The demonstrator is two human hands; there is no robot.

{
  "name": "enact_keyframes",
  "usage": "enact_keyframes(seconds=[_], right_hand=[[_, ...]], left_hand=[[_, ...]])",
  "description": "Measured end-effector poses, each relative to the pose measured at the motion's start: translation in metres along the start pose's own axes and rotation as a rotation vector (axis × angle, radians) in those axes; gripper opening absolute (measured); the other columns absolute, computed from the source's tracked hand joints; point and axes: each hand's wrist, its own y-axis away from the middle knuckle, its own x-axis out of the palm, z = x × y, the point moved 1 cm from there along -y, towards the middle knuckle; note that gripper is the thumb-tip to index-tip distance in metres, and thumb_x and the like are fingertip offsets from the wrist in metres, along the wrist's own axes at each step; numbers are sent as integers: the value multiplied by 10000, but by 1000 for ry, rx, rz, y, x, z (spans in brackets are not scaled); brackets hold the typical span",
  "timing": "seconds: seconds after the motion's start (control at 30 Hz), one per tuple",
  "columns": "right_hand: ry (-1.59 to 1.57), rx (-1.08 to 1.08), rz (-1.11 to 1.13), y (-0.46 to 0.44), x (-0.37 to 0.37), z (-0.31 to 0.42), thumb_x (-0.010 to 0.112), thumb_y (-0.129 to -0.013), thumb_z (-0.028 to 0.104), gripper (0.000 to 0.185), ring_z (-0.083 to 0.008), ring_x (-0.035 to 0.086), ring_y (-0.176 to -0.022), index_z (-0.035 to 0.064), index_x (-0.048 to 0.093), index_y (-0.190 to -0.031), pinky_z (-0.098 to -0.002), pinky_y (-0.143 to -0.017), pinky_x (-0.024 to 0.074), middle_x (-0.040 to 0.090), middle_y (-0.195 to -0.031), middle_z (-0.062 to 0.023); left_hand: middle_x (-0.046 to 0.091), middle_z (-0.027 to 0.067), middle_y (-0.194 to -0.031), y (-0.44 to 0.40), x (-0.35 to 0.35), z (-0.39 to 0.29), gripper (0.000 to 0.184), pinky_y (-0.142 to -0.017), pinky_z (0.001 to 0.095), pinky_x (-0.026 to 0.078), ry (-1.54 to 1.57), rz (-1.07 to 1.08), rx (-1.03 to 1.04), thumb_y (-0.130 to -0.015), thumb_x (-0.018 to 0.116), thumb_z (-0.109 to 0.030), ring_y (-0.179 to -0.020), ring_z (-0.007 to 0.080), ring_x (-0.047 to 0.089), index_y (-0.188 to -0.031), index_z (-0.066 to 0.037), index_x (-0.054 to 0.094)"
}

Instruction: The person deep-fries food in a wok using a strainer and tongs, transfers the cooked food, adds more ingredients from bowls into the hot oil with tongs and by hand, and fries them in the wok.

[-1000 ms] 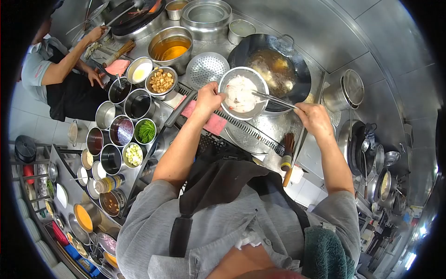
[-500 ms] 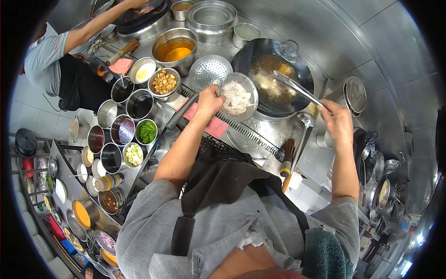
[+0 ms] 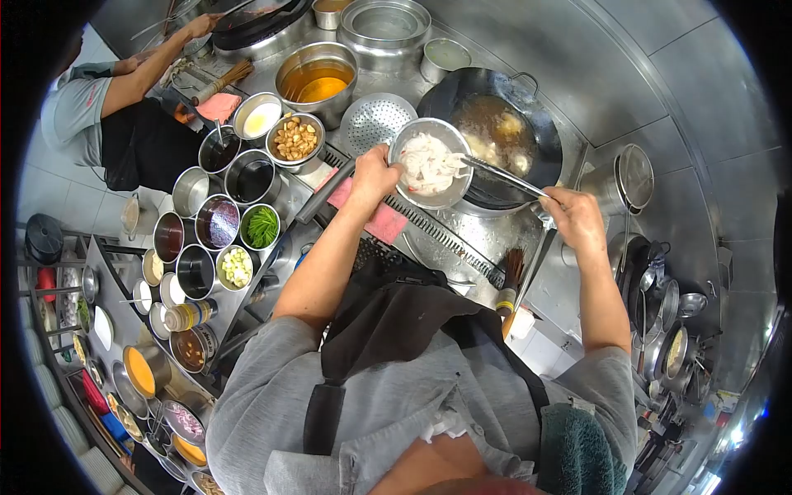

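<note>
My left hand (image 3: 377,175) grips the rim of a metal bowl (image 3: 450,196) that holds pale, whitish strips (image 3: 429,163). In my right hand (image 3: 575,218) are metal tongs (image 3: 507,177), whose tips reach the strips at the bowl's right side. Just beyond the bowl, a black wok (image 3: 544,136) holds bubbling oil with several pale, battered-looking pieces (image 3: 485,148) in it. A perforated strainer (image 3: 378,122) lies behind my left hand.
Left of my arm stand metal pots of sauces, chopped greens (image 3: 262,227) and fried chunks (image 3: 295,139). A pot of orange liquid (image 3: 318,82) is behind them. A brush (image 3: 509,280) lies front right. A co-worker (image 3: 132,115) stands at another wok, upper left.
My right hand swung the tongs from over the wok back down to the bowl. The bowl turned slightly. The co-worker's arm drew back from the far wok.
</note>
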Motion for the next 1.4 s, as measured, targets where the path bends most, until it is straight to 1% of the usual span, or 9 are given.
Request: enact_keyframes(seconds=[0.07, 0.23, 0.33, 0.43, 0.5, 0.6, 0.7, 1.17, 1.4], right_hand=[[-23, 43, -14, -1, -10, 2, 654, -803, 147, 178, -311, 654, -716, 12, 682, -916, -348, -659, 499, 668, -811, -166], [-90, 90, -94, -8, -31, -1, 661, -802, 149, 206, -259, 660, -678, 4, 681, -947, -321, -651, 490, 669, -775, -169], [-149, 247, -15, -13, -36, 3, 667, -809, 158, 241, -185, 658, -690, -22, 675, -969, -287, -660, 487, 685, -767, -143], [-225, 192, -15, -14, -25, 4, 666, -804, 135, 211, -99, 588, -646, -6, 679, -960, -273, -608, 455, 665, -720, -107], [-254, 170, -34, -15, -12, -4, 677, -798, 152, 236, -122, 595, -641, -13, 674, -967, -282, -614, 460, 667, -727, -115], [-15, 153, 30, -16, 7, -2, 663, -804, 172, 245, -322, 655, -745, -7, 663, -971, -360, -692, 502, 667, -882, -189], [100, 58, 31, -12, 17, -6, 652, -803, 167, 238, -365, 633, -819, -1, 660, -972, -399, -736, 501, 657, -937, -192], [72, -92, 88, -16, 20, 2, 636, -808, 126, 177, -350, 633, -743, -12, 659, -916, -372, -659, 496, 657, -821, -181], [-103, 204, -59, -27, -21, -11, 647, -823, 166, 215, -157, 645, -694, 11, 679, -968, -282, -655, 477, 679, -744, -101]], left_hand=[[618, 189, -621, -1, -6, -13, 156, -529, 352, 517, 51, 69, -132, -702, 576, -86, -486, 246, 627, -774, 52, 577], [615, 178, -629, -7, -3, -1, 145, -499, 351, 511, 20, 76, -154, -698, 599, -75, -485, 235, 624, -752, 54, 563], [606, 146, -619, -7, 1, 6, 130, -463, 339, 500, 101, 75, -213, -699, 614, -59, -477, 211, 612, -738, 50, 555], [585, 113, -603, -3, -1, -1, 115, -433, 323, 485, 202, 55, -282, -701, 620, -43, -466, 183, 589, -719, 40, 542], [572, 100, -597, 1, -3, -4, 112, -421, 315, 479, 237, 40, -307, -702, 621, -35, -462, 169, 577, -705, 33, 533], [555, 89, -593, -3, -5, -1, 123, -412, 310, 468, 250, 60, -307, -697, 620, -28, -454, 158, 560, -681, 24, 510], [554, 87, -593, -4, -8, 6, 135, -410, 301, 458, 286, 57, -278, -699, 618, -24, -456, 154, 562, -669, 16, 493], [559, 114, -572, 1, -10, -1, 173, -414, 320, 456, 143, 83, -207, -716, 614, -29, -444, 174, 577, -654, 7, 457], [559, 103, -564, -4, -8, 10, 118, -413, 325, 448, 168, 70, -236, -718, 613, -32, -443, 164, 571, -699, 14, 506]])
